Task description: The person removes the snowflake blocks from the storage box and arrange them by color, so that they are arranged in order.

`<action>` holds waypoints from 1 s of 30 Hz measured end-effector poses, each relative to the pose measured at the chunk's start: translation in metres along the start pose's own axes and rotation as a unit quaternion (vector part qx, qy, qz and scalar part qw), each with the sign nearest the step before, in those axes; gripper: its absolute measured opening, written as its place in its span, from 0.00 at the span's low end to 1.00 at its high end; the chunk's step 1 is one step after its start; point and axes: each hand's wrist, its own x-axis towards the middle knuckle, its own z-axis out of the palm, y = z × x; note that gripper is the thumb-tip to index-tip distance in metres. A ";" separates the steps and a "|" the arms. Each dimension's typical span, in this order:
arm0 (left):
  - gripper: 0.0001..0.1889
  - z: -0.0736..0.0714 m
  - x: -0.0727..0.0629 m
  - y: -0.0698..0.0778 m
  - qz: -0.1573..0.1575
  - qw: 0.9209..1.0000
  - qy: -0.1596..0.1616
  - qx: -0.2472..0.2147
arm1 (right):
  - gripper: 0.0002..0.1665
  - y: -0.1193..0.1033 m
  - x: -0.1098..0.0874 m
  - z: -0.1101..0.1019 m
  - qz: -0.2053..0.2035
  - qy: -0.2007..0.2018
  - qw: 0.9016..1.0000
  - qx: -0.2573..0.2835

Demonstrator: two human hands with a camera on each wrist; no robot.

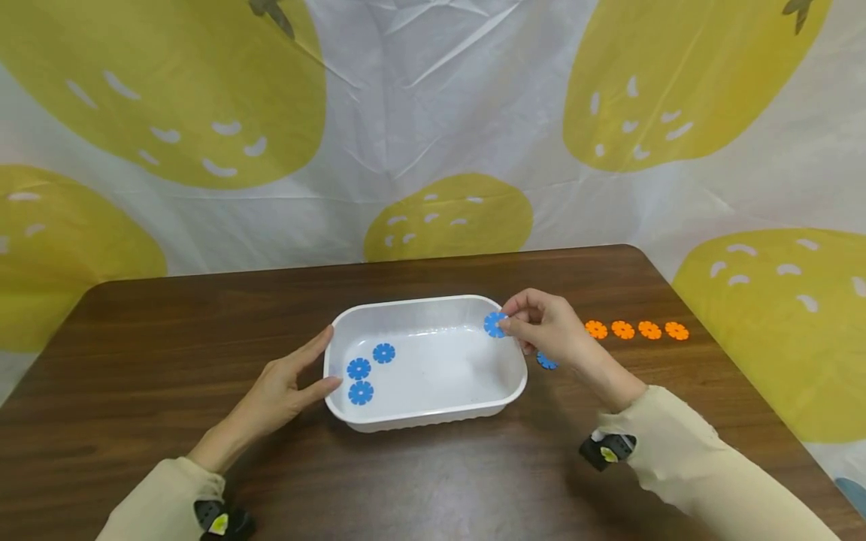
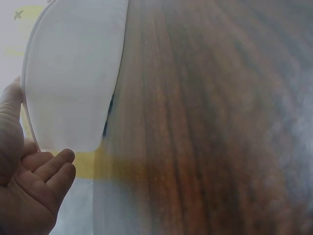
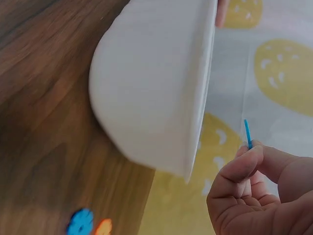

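My right hand (image 1: 551, 327) pinches a blue notched disc (image 1: 495, 324) between thumb and fingertips, over the right end of a white basin (image 1: 433, 412). The right wrist view catches this disc (image 3: 248, 133) edge-on, upright above the fingertips. At the basin's left end, my left hand (image 1: 287, 383) holds the rim, its thumb lying over the edge. In the left wrist view the other fingers (image 2: 61, 169) curl loosely beside the outer wall. Three more blue discs (image 1: 384, 353) lie on the basin floor, all toward the left.
Right of the basin, a blue disc (image 1: 546, 361) lies on the brown wooden table (image 1: 433, 481), partly hidden by my right hand. A row of several orange notched discs (image 1: 649, 330) stretches toward the table's right edge. A fruit-patterned curtain (image 1: 433, 135) hangs behind.
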 end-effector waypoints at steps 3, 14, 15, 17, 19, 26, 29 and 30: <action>0.39 0.000 0.000 0.000 0.002 1.000 0.001 -0.001 | 0.12 0.007 -0.005 -0.010 0.015 0.007 1.000 0.008; 0.39 -0.001 0.000 0.001 0.007 1.000 0.002 0.001 | 0.16 0.043 -0.023 -0.050 0.068 0.033 0.997 0.018; 0.39 -0.001 0.000 0.001 0.006 1.000 0.002 0.001 | 0.16 0.047 -0.024 -0.053 0.070 0.036 0.997 0.016; 0.39 -0.001 0.000 0.001 0.003 1.000 0.001 0.001 | 0.16 0.055 -0.027 -0.060 0.075 0.043 0.996 0.010; 0.39 -0.001 0.000 0.000 0.000 1.000 -0.001 0.000 | 0.16 0.062 -0.028 -0.066 0.081 0.052 0.995 0.000; 0.39 -0.001 -0.001 0.000 -0.002 1.000 0.000 0.000 | 0.16 0.085 -0.033 -0.081 0.107 0.067 0.990 -0.055; 0.39 -0.001 -0.001 -0.001 0.000 1.000 0.000 0.000 | 0.16 0.091 -0.035 -0.086 0.117 0.067 0.989 -0.056; 0.39 -0.001 -0.001 -0.001 0.001 1.000 0.000 0.000 | 0.15 0.093 -0.035 -0.087 0.120 0.067 0.989 -0.057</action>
